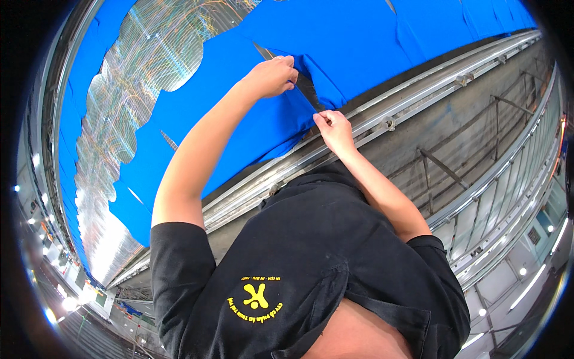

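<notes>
Blue cloth [365, 54] lies on the far side of the metal rail [335, 146], spread over the bench [158, 45] in overlapping stretches. Just across the rail, between the two hands, one edge of the cloth runs nearly straight, with a dark gap beside it and a folded-over flap [323, 81] of the same blue past that gap.

The left hand [272, 76] is well over the rail, palm down, fingers curled; its grip is closed on the cloth near the upper end of that edge. The right hand [335, 130] is right above the rail — thumb and forefinger pressed together, the grip pinching the cloth at the edge's nearer end. Soft creases gather in the blue between the left hand and the rail.

Farther from the rail the cloth ends in a wavy, scalloped border, and beyond it shows the bench's shiny surface, crossed by fine coloured lines. Small metal fittings [389, 124] sit along the rail itself.

On the near side of the rail is the person's black shirt [287, 227], a yellow print on its chest — and to the right, also on this side, stand thin metal bars [443, 168]. Lamps [523, 271] shine well away from the rail.
</notes>
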`<move>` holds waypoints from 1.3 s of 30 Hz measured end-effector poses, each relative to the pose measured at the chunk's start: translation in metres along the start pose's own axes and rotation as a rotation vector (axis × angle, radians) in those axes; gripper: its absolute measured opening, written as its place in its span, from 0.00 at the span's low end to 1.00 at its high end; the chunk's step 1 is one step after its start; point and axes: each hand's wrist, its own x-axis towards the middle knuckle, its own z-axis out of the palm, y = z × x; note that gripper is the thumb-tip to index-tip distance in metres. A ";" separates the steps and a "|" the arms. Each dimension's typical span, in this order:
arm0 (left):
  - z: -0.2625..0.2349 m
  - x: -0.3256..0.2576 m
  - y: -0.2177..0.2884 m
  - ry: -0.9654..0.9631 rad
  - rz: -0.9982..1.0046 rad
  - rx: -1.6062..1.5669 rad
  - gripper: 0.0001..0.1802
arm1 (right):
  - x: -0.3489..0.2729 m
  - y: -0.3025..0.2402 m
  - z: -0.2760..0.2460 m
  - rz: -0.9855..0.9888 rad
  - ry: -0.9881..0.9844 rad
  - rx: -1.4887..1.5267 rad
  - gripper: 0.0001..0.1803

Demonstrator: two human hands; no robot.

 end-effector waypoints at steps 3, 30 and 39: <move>0.008 -0.001 0.003 0.153 -0.072 -0.037 0.14 | 0.007 -0.009 -0.007 0.219 -0.090 0.006 0.17; 0.154 -0.017 0.136 0.787 -0.928 -1.866 0.24 | 0.011 -0.007 -0.055 -0.560 -0.499 -0.224 0.08; 0.185 -0.037 0.134 1.022 -1.075 -1.119 0.14 | 0.112 0.014 -0.067 -0.858 -0.185 -0.564 0.34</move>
